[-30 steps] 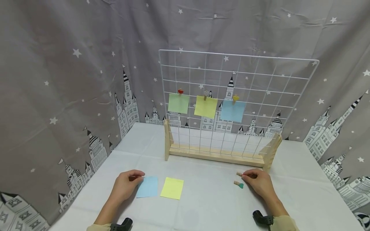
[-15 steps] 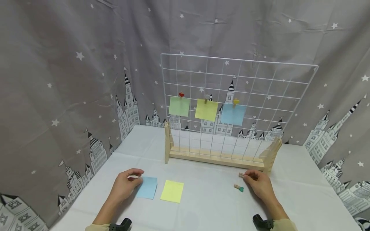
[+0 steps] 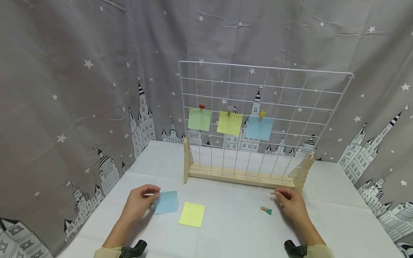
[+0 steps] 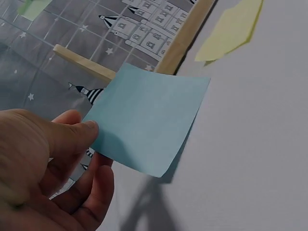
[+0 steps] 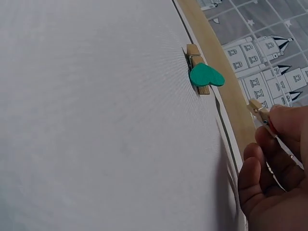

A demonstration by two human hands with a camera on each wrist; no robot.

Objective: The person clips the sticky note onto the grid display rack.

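Observation:
My left hand (image 3: pixel 138 204) pinches the left edge of a blue sticky note (image 4: pixel 151 118) between thumb and fingers; in the left wrist view the note is lifted off the white cloth. A yellow sticky note (image 3: pixel 191 214) lies flat to its right. Over on the right, my right hand (image 3: pixel 292 206) pinches a small wooden clothespin (image 5: pixel 260 110) between thumb and forefinger; a bit of red shows at its held end, the rest is covered by the fingers. Another clothespin with a green heart (image 5: pixel 206 75) lies on the cloth, left of that hand.
Behind the hands stands a white wire grid (image 3: pixel 290 96) in a wooden base (image 3: pixel 242 176). Heart clothespins fix a green note (image 3: pixel 199 120), a yellow note (image 3: pixel 229 123) and a blue note (image 3: pixel 259 128) to it. A grey curtain (image 3: pixel 96 89) hangs behind.
The blue note has come up from the table in my left hand, shifting slightly right and away from me. My right hand has raised its clothespin a little; the green-heart clothespin stays put.

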